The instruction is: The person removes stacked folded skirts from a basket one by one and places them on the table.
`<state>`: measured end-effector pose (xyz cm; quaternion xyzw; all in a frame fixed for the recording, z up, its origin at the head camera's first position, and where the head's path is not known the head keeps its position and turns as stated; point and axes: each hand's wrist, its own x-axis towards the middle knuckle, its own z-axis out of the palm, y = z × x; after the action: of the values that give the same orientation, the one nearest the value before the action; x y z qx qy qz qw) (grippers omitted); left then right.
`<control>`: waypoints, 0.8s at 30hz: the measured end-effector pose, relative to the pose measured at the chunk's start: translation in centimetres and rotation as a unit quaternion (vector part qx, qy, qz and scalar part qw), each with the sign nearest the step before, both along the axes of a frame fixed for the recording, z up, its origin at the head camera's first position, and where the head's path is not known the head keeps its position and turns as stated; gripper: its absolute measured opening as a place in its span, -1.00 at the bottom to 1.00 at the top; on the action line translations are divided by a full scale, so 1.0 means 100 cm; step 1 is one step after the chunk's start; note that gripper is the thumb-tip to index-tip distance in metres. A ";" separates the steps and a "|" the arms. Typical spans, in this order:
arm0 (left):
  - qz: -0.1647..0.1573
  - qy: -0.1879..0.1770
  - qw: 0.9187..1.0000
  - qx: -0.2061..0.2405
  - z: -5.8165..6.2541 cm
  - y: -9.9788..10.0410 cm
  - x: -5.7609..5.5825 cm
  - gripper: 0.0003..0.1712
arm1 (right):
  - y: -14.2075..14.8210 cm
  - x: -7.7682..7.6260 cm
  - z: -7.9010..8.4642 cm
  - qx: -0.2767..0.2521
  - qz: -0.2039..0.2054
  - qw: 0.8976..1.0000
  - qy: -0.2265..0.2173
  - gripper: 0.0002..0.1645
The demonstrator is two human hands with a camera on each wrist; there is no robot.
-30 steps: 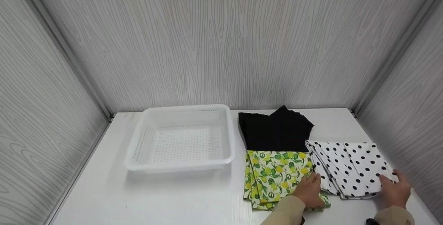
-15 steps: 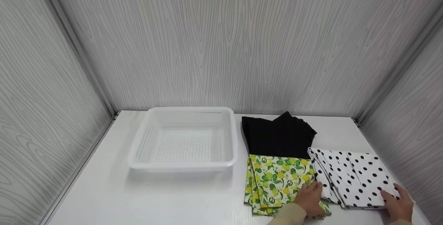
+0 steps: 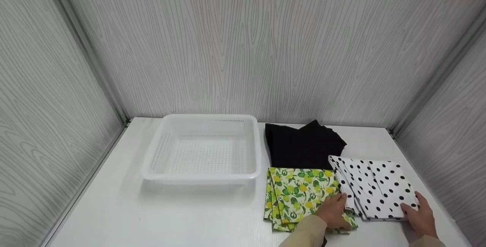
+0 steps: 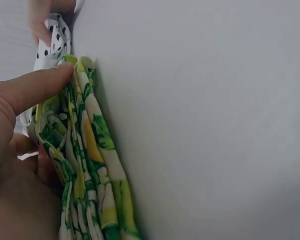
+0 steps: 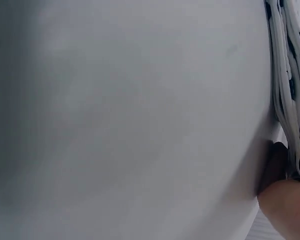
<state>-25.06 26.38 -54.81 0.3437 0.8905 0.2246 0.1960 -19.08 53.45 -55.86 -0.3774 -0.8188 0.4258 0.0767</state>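
Folded white cloth with black dots (image 3: 385, 190) lies at the front right in the head view. My right hand (image 3: 419, 216) grips its right edge, thumb on top and the other fingers round the side. Against its left side lies a folded lemon-print cloth (image 3: 300, 192). At the seam between the two, my left hand (image 3: 331, 212) pinches the lemon-print cloth's right front corner, index finger at the dotted cloth. The left wrist view shows that thumb (image 4: 40, 87) over the layered lemon-print edge. In the right wrist view, dotted layers (image 5: 290, 75) stand along the right side.
A white perforated plastic basket (image 3: 201, 178) stands on the white table (image 3: 190, 216), left of the cloths. Behind the lemon-print cloth lies a folded black cloth (image 3: 303, 146). Wood-grain panels (image 3: 243, 49) enclose the table at the back and both sides.
The dotted cloth and my right hand have shifted left. The lemon-print cloth and my left hand have slid slightly left too. The head view has tilted a little; basket and black cloth stay put.
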 end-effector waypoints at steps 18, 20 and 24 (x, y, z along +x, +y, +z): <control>0.012 -0.030 0.994 0.105 0.000 -0.034 -0.018 -0.02 | 0.004 -0.010 0.012 0.018 0.081 0.996 -0.015 -0.05; 0.014 -0.046 0.991 0.121 0.006 -0.038 -0.018 -0.06 | 0.005 -0.010 0.017 0.025 0.073 0.997 -0.014 -0.06; -0.023 -0.046 0.992 0.118 0.019 -0.054 -0.024 -0.22 | 0.001 -0.012 0.031 0.050 0.042 0.997 -0.026 -0.13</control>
<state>-27.42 21.01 -52.87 0.3741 0.8397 0.3390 0.1999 -20.28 53.58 -52.74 -0.3489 -0.8561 0.3771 0.0561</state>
